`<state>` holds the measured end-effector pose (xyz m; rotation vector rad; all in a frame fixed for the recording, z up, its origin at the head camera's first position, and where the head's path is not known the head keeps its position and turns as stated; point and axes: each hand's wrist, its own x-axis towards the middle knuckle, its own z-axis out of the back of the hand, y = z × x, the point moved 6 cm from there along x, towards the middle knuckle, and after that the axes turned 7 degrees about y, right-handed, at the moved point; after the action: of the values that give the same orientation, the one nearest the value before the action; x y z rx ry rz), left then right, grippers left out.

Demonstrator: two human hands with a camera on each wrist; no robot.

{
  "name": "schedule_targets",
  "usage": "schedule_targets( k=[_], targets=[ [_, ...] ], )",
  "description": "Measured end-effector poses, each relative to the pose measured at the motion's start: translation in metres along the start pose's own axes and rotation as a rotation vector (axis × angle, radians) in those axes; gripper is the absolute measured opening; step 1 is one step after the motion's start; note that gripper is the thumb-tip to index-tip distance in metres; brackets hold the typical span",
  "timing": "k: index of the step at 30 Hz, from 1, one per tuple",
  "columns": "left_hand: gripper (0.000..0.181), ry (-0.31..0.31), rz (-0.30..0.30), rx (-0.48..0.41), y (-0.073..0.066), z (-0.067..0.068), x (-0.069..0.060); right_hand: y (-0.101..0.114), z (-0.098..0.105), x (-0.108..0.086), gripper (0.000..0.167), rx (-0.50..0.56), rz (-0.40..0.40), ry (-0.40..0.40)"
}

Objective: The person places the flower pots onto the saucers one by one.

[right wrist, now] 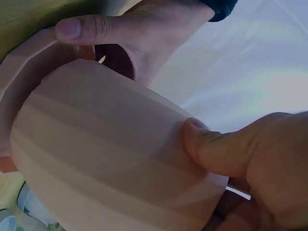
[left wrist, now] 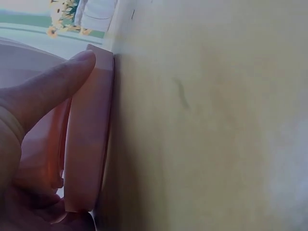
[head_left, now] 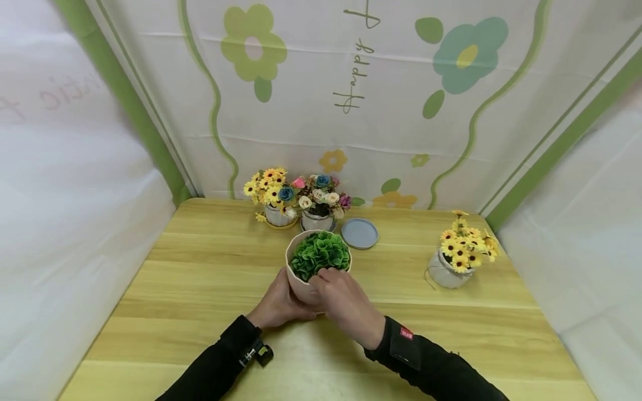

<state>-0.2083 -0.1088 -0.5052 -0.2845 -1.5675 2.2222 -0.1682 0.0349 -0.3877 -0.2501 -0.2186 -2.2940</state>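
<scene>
Mid-table on head cam: pink pot (head_left: pixel 299 287) w/ greenery (head_left: pixel 321 253), right hand (head_left: pixel 343 298) pinching its rim. L wrist cam: left hand (left wrist: pixel 19 108) grips the saucer (left wrist: pixel 89 134), keep it steady imo. R wrist cam: thumb's outside, so squeeze evenly.

I had the leafy pot (head_left: pixel 299 288) mid-desk (head_left: pixel 190 289), left hand (head_left: pixel 281 302) at its base (left wrist: pixel 86 137), right hand (head_left: pixel 347 305) on its near right side. Behind it sat the rose pot (head_left: pixel 317 223), left daisy pot (head_left: pixel 278 216) left of that, saucer (head_left: pixel 360 234) right. Right daisy pot (head_left: pixel 448 274) stood far right.
</scene>
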Motion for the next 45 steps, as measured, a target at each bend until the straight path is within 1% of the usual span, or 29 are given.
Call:
schedule_targets(
  k=[4, 9, 12, 16, 18, 20, 22, 24, 27, 31, 33, 34, 36, 39, 41, 43, 45],
  targets=[
    [0.136, -0.008, -0.001, 0.006, 0.0, 0.001, 0.0, 0.001, -0.003, 0.001, 0.019, 0.011, -0.005, 0.004],
    [0.137, -0.013, 0.031, 0.023, 0.003, 0.002, 0.0, 0.001, -0.008, 0.0, 0.014, 0.003, -0.004, 0.002],
    [0.14, -0.015, 0.042, 0.029, 0.003, 0.002, 0.001, 0.002, -0.011, 0.0, 0.02, -0.021, 0.001, 0.007],
    [0.142, -0.016, 0.026, 0.054, 0.003, 0.003, 0.001, 0.004, -0.015, -0.001, 0.029, -0.065, 0.017, 0.032],
    [0.141, -0.015, 0.018, 0.061, 0.004, 0.003, 0.001, 0.005, -0.017, -0.001, 0.026, -0.075, 0.025, 0.042],
    [0.14, -0.013, 0.017, 0.057, 0.004, 0.003, 0.0, 0.005, -0.018, -0.001, 0.019, -0.054, 0.029, 0.047],
    [0.139, -0.011, 0.015, 0.045, 0.005, 0.003, -0.001, 0.004, -0.017, -0.002, 0.018, 0.001, 0.024, 0.045],
    [0.138, -0.01, 0.003, 0.032, 0.005, 0.003, -0.002, 0.001, -0.013, -0.004, 0.025, 0.069, 0.012, 0.023],
    [0.136, -0.018, -0.033, 0.028, 0.003, 0.003, -0.004, -0.008, -0.004, -0.01, 0.045, 0.165, -0.029, -0.013],
    [0.134, -0.03, -0.105, 0.023, -0.006, 0.004, -0.006, -0.027, 0.006, -0.021, 0.079, 0.259, -0.147, -0.009],
    [0.134, -0.037, -0.111, 0.017, -0.012, 0.006, -0.009, -0.036, 0.009, -0.027, 0.097, 0.287, -0.212, -0.002],
    [0.133, -0.041, -0.105, 0.022, -0.014, 0.007, -0.01, -0.04, 0.009, -0.029, 0.105, 0.296, -0.242, 0.001],
    [0.132, -0.05, -0.073, 0.034, -0.019, 0.009, -0.014, -0.048, 0.007, -0.034, 0.116, 0.306, -0.281, 0.002],
    [0.129, -0.061, -0.019, 0.038, -0.024, 0.009, -0.019, -0.059, -0.003, -0.042, 0.126, 0.341, -0.353, 0.05],
    [0.129, -0.064, -0.003, 0.017, -0.028, 0.007, -0.02, -0.064, -0.014, -0.047, 0.128, 0.398, -0.405, 0.098],
    [0.13, -0.072, -0.007, 0.001, -0.032, 0.005, -0.022, -0.068, -0.028, -0.05, 0.127, 0.491, -0.448, 0.148],
    [0.131, -0.081, -0.013, -0.015, -0.035, 0.003, -0.023, -0.069, -0.041, -0.049, 0.125, 0.595, -0.443, 0.164]
  ],
)
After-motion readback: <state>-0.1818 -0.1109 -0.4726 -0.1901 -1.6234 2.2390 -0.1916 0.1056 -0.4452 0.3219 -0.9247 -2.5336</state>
